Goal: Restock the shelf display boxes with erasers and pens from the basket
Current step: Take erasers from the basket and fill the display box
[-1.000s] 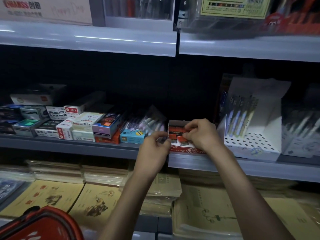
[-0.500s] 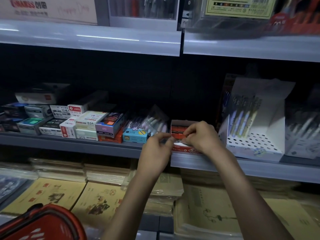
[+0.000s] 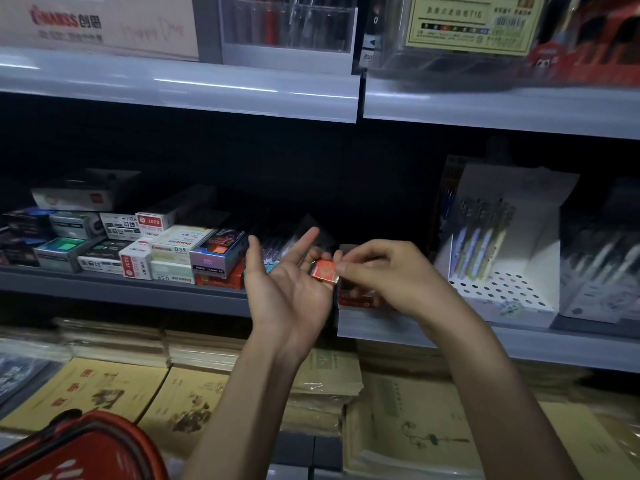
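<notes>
Lightly, the right hand (image 3: 388, 271) pinches a flat, rectangular red eraser (image 3: 324, 270).

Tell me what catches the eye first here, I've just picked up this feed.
The two hands meeting mid-frame: the right hand pinches a small red eraser beside the upturned, open left hand, in front of the red display box on the middle shelf. To the right stands a white perforated pen box; the red basket sits at the lower left corner.
</notes>
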